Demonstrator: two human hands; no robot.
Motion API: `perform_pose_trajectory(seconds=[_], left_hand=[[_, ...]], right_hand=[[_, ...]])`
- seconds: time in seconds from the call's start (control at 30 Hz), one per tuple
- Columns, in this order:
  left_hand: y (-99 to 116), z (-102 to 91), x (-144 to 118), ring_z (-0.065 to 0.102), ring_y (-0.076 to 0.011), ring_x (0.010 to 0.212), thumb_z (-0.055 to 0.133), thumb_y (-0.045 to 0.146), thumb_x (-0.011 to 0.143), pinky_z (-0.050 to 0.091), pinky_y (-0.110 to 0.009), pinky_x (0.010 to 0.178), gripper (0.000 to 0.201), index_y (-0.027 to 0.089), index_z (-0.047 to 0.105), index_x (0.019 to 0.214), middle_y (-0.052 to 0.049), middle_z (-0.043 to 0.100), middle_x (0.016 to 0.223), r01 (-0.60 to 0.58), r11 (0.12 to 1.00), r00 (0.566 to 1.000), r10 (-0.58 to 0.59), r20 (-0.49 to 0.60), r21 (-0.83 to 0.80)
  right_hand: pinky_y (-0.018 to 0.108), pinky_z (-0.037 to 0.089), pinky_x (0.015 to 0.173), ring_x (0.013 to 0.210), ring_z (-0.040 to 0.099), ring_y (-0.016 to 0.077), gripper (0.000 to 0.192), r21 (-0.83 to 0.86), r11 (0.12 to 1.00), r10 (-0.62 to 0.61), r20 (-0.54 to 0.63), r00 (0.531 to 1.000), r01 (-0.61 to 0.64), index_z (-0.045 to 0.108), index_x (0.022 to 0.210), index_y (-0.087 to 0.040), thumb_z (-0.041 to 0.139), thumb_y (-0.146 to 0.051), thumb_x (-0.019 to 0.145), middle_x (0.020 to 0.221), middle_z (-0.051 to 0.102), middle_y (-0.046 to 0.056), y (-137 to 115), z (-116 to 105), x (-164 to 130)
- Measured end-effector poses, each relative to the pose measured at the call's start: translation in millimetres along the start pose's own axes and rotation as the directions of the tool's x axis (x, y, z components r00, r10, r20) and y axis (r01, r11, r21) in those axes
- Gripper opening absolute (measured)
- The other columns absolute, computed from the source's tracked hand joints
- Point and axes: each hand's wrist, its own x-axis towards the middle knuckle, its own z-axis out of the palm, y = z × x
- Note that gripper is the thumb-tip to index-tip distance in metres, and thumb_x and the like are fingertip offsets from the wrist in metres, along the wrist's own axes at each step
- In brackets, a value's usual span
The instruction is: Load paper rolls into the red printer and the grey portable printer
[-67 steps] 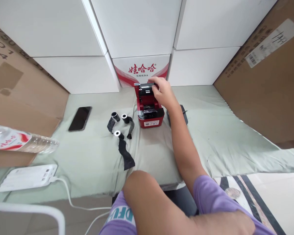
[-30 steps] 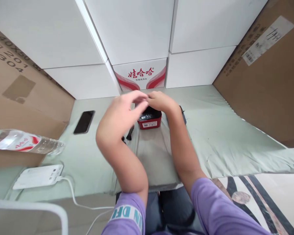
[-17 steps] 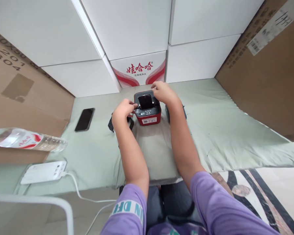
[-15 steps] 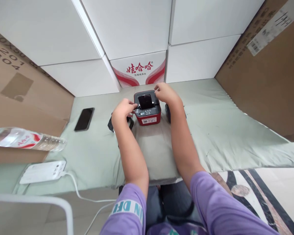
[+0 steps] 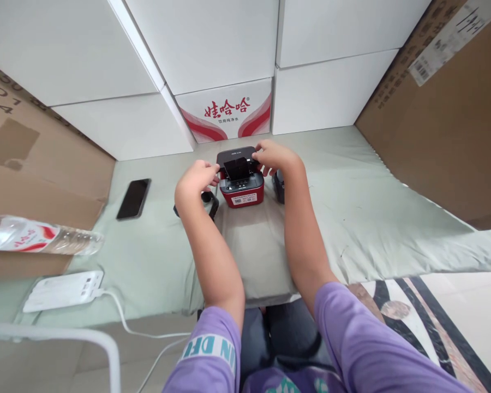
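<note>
A small red-and-black label printer (image 5: 247, 198) stands on the pale green cloth, with a white sticker on its front. Its black lid (image 5: 234, 156) is tilted up at the back, and a glossy black flap (image 5: 238, 168) sticks up in the middle. My left hand (image 5: 199, 176) grips the lid's left edge between thumb and fingers. On the opposite edge, my right hand (image 5: 275, 156) is closed in the same way. Beside the printer on the left lies a black object (image 5: 210, 203), partly behind my left forearm. Another dark object (image 5: 279, 186) is half hidden by my right arm.
On the left lie a phone (image 5: 133, 199), a water bottle (image 5: 41, 234) and a white power bank (image 5: 63, 290) with a cable. White boxes (image 5: 225, 49) form a wall behind. Cardboard boxes (image 5: 450, 125) flank the cloth-covered surface (image 5: 376, 218). A white rail (image 5: 90, 334) curves at lower left.
The printer's lid has come up at the rear, lifted by both hands at its sides. The whole view has shifted slightly.
</note>
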Motion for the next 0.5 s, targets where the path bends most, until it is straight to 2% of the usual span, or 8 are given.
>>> perform_pose_trajectory(seconds=[0.17,0.3,0.5], left_hand=[[0.2,1.7,3.8,0.075,-0.0241,0.085,0.057,0.036,0.095,0.054,-0.031,0.065,0.02,0.019,0.065,0.087,-0.01,0.077,0.088,-0.001,1.0,1.0,0.001,0.013,-0.017],[-0.2,3.6,7.4,0.075,-0.0262,0.084,0.052,0.042,0.095,0.055,-0.034,0.069,0.029,0.02,0.064,0.082,-0.012,0.077,0.087,0.012,0.999,1.0,-0.012,0.011,-0.047],[-3.4,5.1,12.7,0.076,-0.0295,0.087,0.052,0.05,0.091,0.056,-0.037,0.073,0.033,0.022,0.064,0.08,-0.013,0.079,0.087,0.033,0.997,0.999,-0.033,0.006,-0.076]], right_hand=[[0.041,0.064,0.07,0.076,0.077,0.0279,0.028,0.028,1.0,0.002,0.035,0.999,-0.003,0.062,0.12,-0.017,0.055,-0.038,0.101,0.093,0.076,0.013,-1.9,-1.7,-2.7],[0.04,0.064,0.068,0.074,0.076,0.0266,0.034,0.046,0.999,0.003,0.032,0.999,-0.004,0.061,0.118,-0.018,0.051,-0.047,0.103,0.095,0.076,0.014,-1.9,-1.6,-3.1],[0.038,0.064,0.063,0.07,0.075,0.0245,0.036,0.049,0.999,0.004,0.038,0.999,-0.005,0.059,0.121,-0.018,0.046,-0.048,0.104,0.096,0.076,0.013,-1.8,-1.8,-3.5]])
